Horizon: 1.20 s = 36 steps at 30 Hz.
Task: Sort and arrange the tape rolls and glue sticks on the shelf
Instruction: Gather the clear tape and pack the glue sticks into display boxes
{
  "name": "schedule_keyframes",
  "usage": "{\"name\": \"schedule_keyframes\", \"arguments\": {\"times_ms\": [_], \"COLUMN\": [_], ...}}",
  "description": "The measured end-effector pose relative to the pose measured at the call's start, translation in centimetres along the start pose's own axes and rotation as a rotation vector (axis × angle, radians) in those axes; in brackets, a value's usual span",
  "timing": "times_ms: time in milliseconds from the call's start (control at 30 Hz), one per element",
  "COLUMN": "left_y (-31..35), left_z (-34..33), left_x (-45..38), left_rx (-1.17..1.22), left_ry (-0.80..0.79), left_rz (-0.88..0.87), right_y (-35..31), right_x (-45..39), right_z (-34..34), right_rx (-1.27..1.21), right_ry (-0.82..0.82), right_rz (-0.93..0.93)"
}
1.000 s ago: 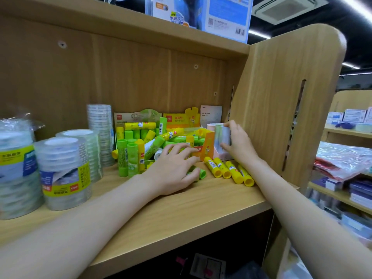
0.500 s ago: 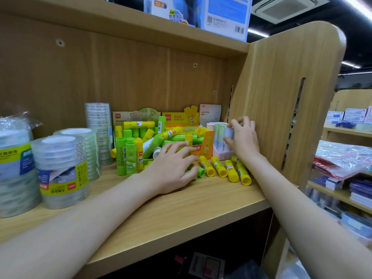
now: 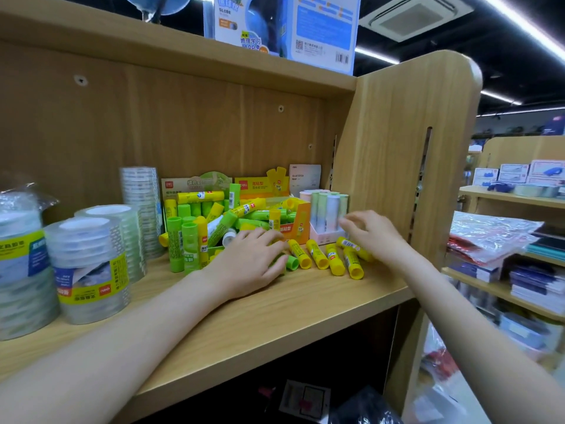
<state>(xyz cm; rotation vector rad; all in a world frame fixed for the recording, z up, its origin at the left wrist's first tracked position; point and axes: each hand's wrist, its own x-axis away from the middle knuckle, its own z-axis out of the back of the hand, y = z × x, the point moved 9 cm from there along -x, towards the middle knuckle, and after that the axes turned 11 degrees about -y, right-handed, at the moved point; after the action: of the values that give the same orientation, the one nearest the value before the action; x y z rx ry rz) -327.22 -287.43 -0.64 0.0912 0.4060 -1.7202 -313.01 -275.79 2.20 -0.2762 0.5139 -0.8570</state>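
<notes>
A jumble of green and yellow plastic glue sticks [image 3: 226, 221] lies mid-shelf around an orange cardboard display box [image 3: 290, 223], with a row of yellow-capped glue sticks [image 3: 331, 255] lying in front of a pale pink box of pastel sticks [image 3: 328, 211]. The left hand [image 3: 252, 264] rests flat on the pile, its grip slack with fingers spread, while the right hand [image 3: 371, 232] hovers just beside the pastel sticks, fingers loosely bent and holding nothing. Stacks of clear tape rolls [image 3: 88, 264] stand to the left on the light wooden shelf [image 3: 275, 325], in a shop with dark ceiling strip lights [image 3: 519, 29].
</notes>
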Motion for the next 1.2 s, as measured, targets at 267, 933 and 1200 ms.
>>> {"name": "schedule_keyframes", "arguments": {"times_ms": [267,933,1200], "left_y": [0.1,-4.4,-5.0], "left_z": [0.1,3.8,3.0], "left_x": [1.7,10.0,9.4], "left_rx": [-0.076,-0.349,-0.243], "left_ry": [0.012,0.145,0.169], "left_rz": [-0.049,0.383,0.372], "right_y": [-2.5,-16.2,-18.2], "right_x": [3.5,1.7,0.2], "right_z": [-3.8,-7.4,-8.8], "right_rx": [-0.096,0.244,0.346], "right_ry": [-0.238,0.084,0.115], "right_rz": [0.113,0.648,0.488]}}
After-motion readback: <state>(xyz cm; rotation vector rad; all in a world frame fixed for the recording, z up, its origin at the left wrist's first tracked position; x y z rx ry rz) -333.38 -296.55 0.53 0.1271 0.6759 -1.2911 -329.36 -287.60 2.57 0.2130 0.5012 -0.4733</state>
